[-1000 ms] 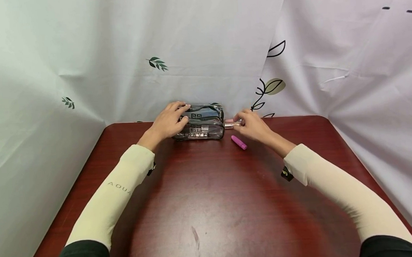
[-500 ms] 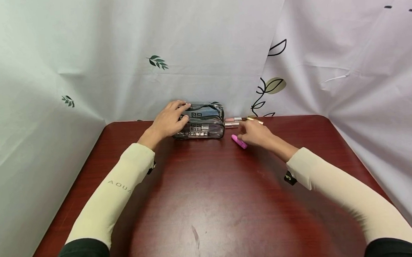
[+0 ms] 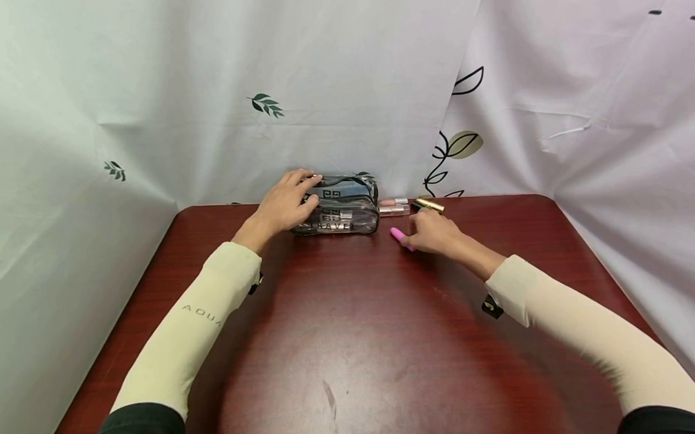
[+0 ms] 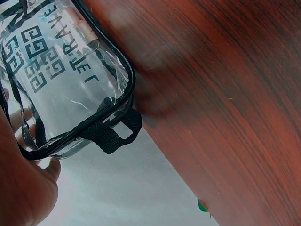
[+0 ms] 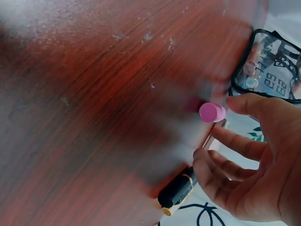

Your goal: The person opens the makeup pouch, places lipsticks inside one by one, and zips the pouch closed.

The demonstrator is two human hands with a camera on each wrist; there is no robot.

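Observation:
A clear zip pouch (image 3: 348,220) with black trim and "TRAVEL" lettering sits near the table's back edge. My left hand (image 3: 284,204) grips its left end, thumb in front and fingers over the top; in the left wrist view some fingers show through the clear plastic. Small tubes lie inside the pouch. A bright pink tube (image 5: 210,112) lies on the table to the right of the pouch. My right hand (image 3: 433,231) is over it, thumb and forefinger on either side of the tube; in the right wrist view they look parted and not closed on it.
Two pale pink gloss tubes (image 3: 394,210) lie against the pouch's right end. Beyond my right hand are a gold tube (image 3: 431,204) and a black tube (image 5: 176,190) with gold trim. White cloth (image 3: 340,80) hangs behind the dark red table (image 3: 342,348).
My right hand has left the gloss tubes beside the pouch and come nearer to me, over the pink tube. The gold tube has come into sight. My left hand stays on the pouch.

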